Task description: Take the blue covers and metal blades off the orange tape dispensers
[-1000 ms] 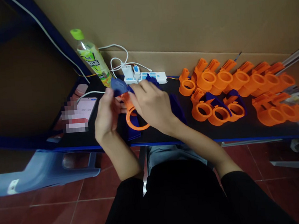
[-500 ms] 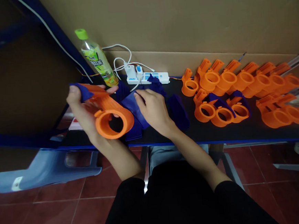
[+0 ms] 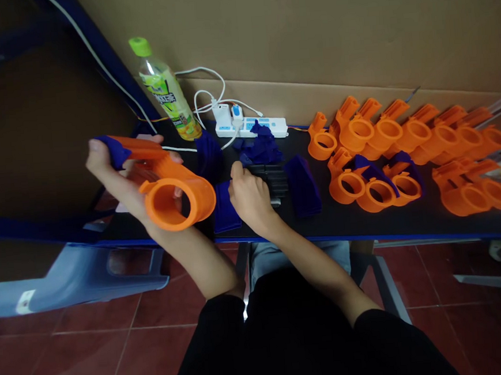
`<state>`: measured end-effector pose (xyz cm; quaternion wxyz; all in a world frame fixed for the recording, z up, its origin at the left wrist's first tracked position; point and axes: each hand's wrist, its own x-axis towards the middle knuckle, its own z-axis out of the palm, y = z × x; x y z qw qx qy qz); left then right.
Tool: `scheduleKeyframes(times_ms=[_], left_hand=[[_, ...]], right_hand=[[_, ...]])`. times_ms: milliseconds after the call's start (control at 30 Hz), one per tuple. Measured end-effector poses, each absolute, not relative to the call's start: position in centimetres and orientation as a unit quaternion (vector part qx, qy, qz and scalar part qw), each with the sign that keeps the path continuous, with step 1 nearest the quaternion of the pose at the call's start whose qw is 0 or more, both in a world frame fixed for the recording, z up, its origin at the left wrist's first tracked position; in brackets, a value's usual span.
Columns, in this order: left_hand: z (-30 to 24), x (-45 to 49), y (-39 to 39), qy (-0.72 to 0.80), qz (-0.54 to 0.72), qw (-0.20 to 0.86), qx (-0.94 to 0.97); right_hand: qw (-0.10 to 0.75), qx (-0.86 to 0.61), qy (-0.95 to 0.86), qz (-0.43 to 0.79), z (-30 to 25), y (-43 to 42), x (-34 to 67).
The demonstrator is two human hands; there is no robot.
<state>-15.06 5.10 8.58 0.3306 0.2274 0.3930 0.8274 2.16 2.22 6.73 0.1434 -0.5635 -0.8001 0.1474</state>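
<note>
At the near left, above the edge of the black counter (image 3: 366,227), the left hand (image 3: 122,183) holds an orange ring part (image 3: 175,196), its grip closed around the handle with the blue piece. Just right of it, the right hand (image 3: 249,202) rests on small black parts (image 3: 271,180), fingers curled; I cannot tell if it holds one. Farther back lie blue pieces (image 3: 262,149), rows of orange parts (image 3: 406,135), a power strip (image 3: 250,127) and a green bottle (image 3: 165,93).
</note>
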Motion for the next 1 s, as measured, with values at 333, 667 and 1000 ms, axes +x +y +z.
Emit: scheduleKeyframes(times_ms=[333,667,1000], left_hand=[[7.8,-16.7,7.3,0.431,0.821,0.326,0.184],[8.3,-15.6,6.2,0.441,0.803,0.314,0.248],[9.1,-14.0,4.0,0.406,0.786,0.365,0.291]], right_hand=[[0.148,-0.549,-0.815,0.114,6.9,1.8,2.3],[0.083,-0.538,-0.831,0.114,7.2,1.0,2.4],[0.171,-0.547,-0.804,0.159,10.8,-0.4,7.0]])
